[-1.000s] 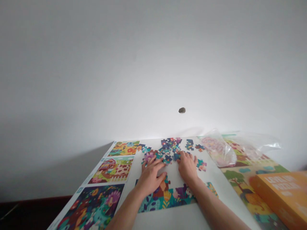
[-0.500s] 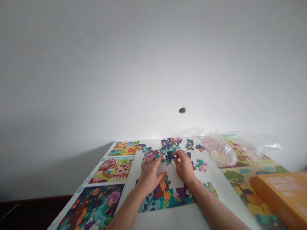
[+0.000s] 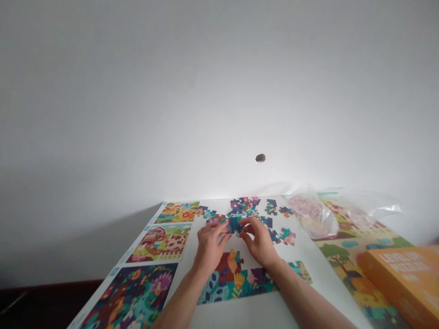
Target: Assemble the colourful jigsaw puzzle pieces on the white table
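My left hand (image 3: 208,246) and my right hand (image 3: 259,242) meet above the white table (image 3: 247,315), fingertips pinched on a dark blue and teal puzzle piece (image 3: 235,225) held between them. Just beyond lies a heap of loose puzzle pieces (image 3: 245,205), with a few more pieces (image 3: 287,236) to the right. Under my wrists lies a partly joined puzzle strip (image 3: 236,278) with flowers and leaves.
Three picture cards lie along the left edge: a yellow one (image 3: 177,212), a barn scene (image 3: 161,242), a dark jungle scene (image 3: 132,297). A clear plastic bag (image 3: 315,214) rests on a large picture sheet (image 3: 346,256) at right. An orange box (image 3: 408,278) sits at far right.
Both hands drew back from the loose pile toward me and came together. They lifted a blue piece that they now hold between their fingertips.
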Motion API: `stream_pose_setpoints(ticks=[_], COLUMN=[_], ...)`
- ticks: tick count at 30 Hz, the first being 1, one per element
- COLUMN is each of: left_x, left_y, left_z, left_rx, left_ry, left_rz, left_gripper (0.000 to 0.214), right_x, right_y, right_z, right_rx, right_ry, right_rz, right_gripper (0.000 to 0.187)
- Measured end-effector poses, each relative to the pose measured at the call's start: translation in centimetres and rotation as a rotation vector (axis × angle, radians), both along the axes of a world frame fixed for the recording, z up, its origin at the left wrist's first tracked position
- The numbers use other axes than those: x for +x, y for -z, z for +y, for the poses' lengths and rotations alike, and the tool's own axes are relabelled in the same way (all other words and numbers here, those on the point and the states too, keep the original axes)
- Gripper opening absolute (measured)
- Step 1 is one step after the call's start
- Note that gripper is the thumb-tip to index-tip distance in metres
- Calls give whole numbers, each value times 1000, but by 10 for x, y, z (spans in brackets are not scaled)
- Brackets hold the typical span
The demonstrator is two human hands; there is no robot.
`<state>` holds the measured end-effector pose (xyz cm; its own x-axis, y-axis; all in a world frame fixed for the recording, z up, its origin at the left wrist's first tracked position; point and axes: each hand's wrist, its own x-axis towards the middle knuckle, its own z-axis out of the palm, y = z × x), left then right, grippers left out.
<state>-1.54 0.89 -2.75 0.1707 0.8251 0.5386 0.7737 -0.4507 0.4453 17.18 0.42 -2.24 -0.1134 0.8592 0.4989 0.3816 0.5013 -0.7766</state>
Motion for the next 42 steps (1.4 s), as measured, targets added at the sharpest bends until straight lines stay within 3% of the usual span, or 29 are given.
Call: stream_pose_setpoints(ticks=[16,20,23,26,32,38,42], left_x=[4,1,-3,-3,1,2,4], left_y=[-15,-17,-16,-11,-4,-7,-9], left_z=[-11,-10,-8,-7,-10,-11,-12], left_rx=[-1,-60,-139,-153,-191,-232,-210], left_ry=[-115,-326,-455,-403,-87,-136,-139], left_rz=[42,61,110,157,261,283,298], left_gripper=[22,20,31,40,41,35,33], right_x=[1,4,7,9,4,13,15], right_y=[-4,-9,-7,-3,-5,-15,-13], right_z=[-1,-3,-2,-2,-4,-5,8], right_rx=[54,17,-122,-230,-198,-236,-221], right_ry=[8,183,366,370,322,579,404], right_rz=[-59,-297,-509,-627,-674,-744,-750], right_gripper=[29,26,32,32,28,30,42])
